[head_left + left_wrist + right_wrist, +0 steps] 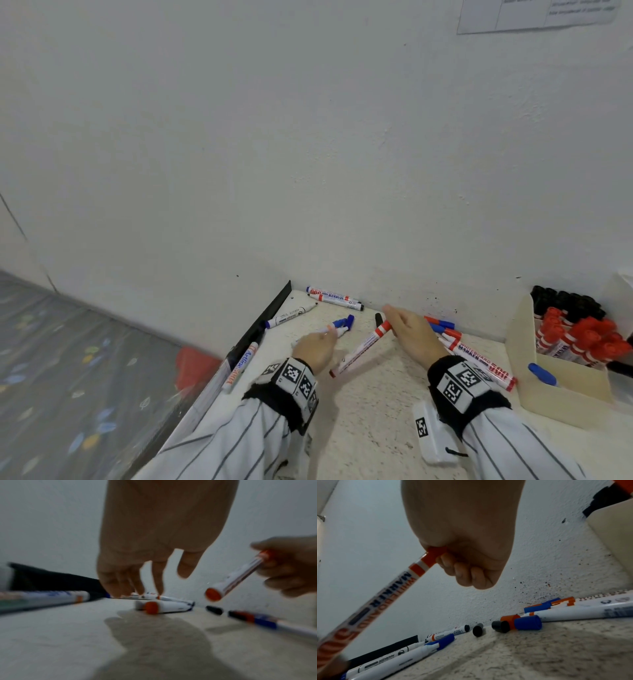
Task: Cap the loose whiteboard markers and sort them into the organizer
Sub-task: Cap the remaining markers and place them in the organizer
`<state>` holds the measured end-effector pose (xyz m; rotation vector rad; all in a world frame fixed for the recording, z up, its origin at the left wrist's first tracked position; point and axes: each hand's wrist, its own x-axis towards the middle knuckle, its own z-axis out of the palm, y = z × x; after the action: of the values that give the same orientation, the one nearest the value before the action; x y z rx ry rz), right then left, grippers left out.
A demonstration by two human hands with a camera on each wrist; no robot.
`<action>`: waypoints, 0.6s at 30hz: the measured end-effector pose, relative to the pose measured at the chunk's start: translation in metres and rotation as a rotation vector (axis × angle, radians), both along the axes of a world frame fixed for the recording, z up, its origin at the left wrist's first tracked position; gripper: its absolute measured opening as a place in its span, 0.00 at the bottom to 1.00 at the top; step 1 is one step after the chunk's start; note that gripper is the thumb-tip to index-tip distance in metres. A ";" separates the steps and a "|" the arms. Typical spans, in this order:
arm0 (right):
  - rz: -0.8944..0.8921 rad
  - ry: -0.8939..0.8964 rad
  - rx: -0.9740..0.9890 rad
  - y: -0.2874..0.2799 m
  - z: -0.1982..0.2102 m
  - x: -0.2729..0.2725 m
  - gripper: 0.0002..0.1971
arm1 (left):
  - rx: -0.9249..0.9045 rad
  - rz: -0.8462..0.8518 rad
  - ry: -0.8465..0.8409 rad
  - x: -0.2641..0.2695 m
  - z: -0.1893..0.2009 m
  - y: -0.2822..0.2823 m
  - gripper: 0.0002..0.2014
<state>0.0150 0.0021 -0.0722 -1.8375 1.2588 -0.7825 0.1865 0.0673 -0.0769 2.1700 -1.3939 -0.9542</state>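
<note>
Organizer [520,346] – red & black markers [579,335] inside, one blue marker [543,374].

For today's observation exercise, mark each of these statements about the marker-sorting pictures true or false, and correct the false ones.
1. The right hand grips a red marker by its capped end. True.
2. The left hand holds a black marker clear of the table. False: it holds nothing; its fingers reach down toward the blue-capped markers lying on the table.
3. The organizer stands at the person's right and holds red and black markers. True.
4. A loose black cap lies on the table near the wall. True.
5. The organizer holds no blue marker. False: one blue marker lies in its front compartment.
</note>
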 end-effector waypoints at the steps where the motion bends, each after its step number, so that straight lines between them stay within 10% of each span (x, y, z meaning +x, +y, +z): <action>1: -0.030 -0.018 -0.014 0.000 -0.002 -0.002 0.20 | 0.065 0.063 -0.223 0.012 -0.007 -0.001 0.24; 8: -0.220 -0.103 -0.092 -0.007 -0.005 -0.028 0.18 | 0.162 0.352 -0.627 0.050 -0.046 0.019 0.20; 18: -0.424 -0.254 -0.323 -0.013 0.022 -0.084 0.08 | 0.042 0.403 -0.357 0.050 -0.033 0.016 0.16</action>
<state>-0.0693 -0.0107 -0.0505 -1.6572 1.4335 -1.4768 0.2370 0.0834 -0.1101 2.6090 -1.0117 -0.4686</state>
